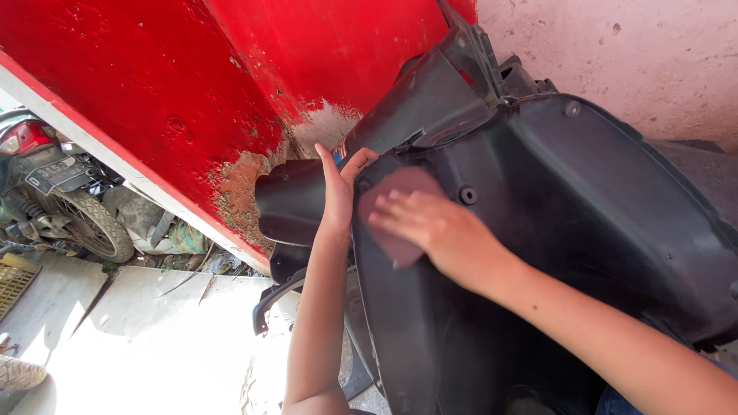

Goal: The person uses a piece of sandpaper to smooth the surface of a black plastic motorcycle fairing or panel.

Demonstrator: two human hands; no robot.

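Observation:
A large black plastic scooter body panel (584, 200) stands upright in front of me, leaning near a red wall. My left hand (338, 188) grips the panel's left edge, fingers curled over the rim. My right hand (427, 227) lies flat on a reddish-brown sheet of sandpaper (400, 192), pressing it against the panel's inner face. Part of the sheet is hidden under my fingers.
The red wall (154, 84) has chipped, worn paint near its lower corner. A parked motorcycle's rear wheel (92, 227) and tail light (27, 138) sit at the left, with debris beside them. A pale concrete floor (154, 338) lies below. A rough pale wall (653, 54) is at the upper right.

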